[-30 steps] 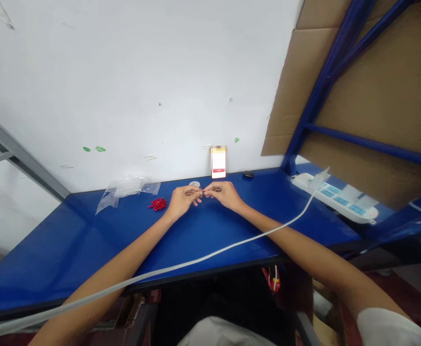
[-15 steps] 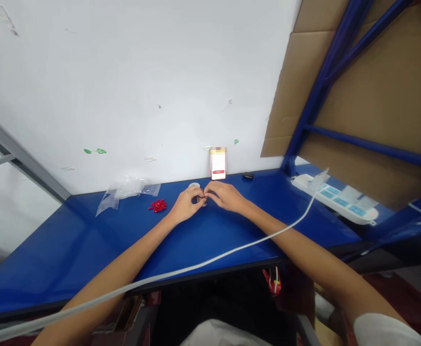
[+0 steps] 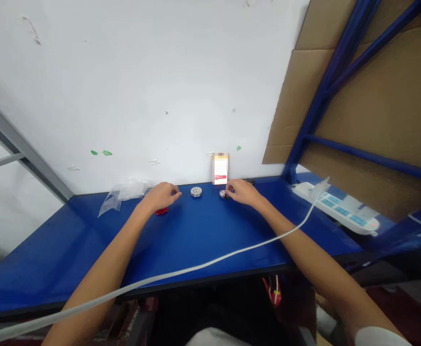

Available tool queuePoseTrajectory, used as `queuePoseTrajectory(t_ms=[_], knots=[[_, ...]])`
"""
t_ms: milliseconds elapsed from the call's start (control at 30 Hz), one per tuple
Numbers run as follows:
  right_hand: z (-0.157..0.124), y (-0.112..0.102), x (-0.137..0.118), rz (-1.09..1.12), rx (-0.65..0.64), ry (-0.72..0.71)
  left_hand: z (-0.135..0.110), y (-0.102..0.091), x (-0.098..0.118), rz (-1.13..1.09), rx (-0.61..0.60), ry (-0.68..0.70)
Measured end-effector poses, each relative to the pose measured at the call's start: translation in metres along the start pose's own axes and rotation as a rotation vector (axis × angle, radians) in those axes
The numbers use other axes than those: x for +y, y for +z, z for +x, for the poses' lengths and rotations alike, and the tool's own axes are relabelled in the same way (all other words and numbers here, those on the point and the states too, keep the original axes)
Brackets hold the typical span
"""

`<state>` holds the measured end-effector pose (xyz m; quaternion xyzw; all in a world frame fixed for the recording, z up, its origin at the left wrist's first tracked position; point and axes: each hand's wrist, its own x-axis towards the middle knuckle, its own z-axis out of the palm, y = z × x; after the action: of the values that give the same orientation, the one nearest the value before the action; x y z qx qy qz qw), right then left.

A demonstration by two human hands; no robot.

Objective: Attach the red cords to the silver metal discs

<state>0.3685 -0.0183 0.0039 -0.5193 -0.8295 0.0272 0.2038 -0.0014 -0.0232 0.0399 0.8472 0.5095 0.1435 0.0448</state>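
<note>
My right hand (image 3: 244, 192) pinches a small round, shiny disc-like piece (image 3: 223, 194) at its edge, low over the blue table in front of the phone. Its exact kind is too small to make out. My left hand (image 3: 162, 197) hovers over a small pile of red pieces (image 3: 162, 211) and hides part of it. The fingers there are half curled, thumb and fingertips slightly apart, with nothing visible between them. Between the hands, a round silver metal piece (image 3: 196, 192), like a shallow tin, rests on the table.
A lit phone (image 3: 220, 169) leans on the white wall. Crumpled clear plastic bags (image 3: 126, 191) lie behind my left hand. A black object (image 3: 249, 181) sits behind my right hand. A white power strip (image 3: 336, 206) stands at right; its cable (image 3: 210, 263) crosses in front of my arms.
My hands were together at the middle and have parted. The left moved left to the red pile; the right moved right with the disc-like piece. The silver piece is now uncovered.
</note>
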Motion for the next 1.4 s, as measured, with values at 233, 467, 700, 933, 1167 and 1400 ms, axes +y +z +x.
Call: queuePoseTrajectory(t_ms=[233, 467, 700, 933, 1167, 1400], knots=[[-0.002, -0.002, 0.005, -0.027, -0.009, -0.027, -0.011, -0.036, -0.040, -0.058, -0.347, -0.212], [0.013, 0.031, -0.050, 0.013, 0.165, -0.369, -0.012, -0.038, -0.043, -0.081, -0.408, -0.217], [0.048, 0.062, -0.075, -0.094, 0.056, -0.398, -0.009, -0.021, -0.046, -0.164, -0.436, -0.210], [0.048, 0.058, -0.069, -0.093, 0.094, -0.424, -0.006, -0.017, -0.046, -0.155, -0.424, -0.148], [0.030, 0.038, -0.067, 0.146, 0.242, -0.238, -0.009, -0.032, -0.040, -0.131, -0.271, -0.054], [0.009, 0.050, -0.070, 0.954, 0.083, 0.020, -0.010, -0.037, -0.012, -0.556, 0.105, 0.033]])
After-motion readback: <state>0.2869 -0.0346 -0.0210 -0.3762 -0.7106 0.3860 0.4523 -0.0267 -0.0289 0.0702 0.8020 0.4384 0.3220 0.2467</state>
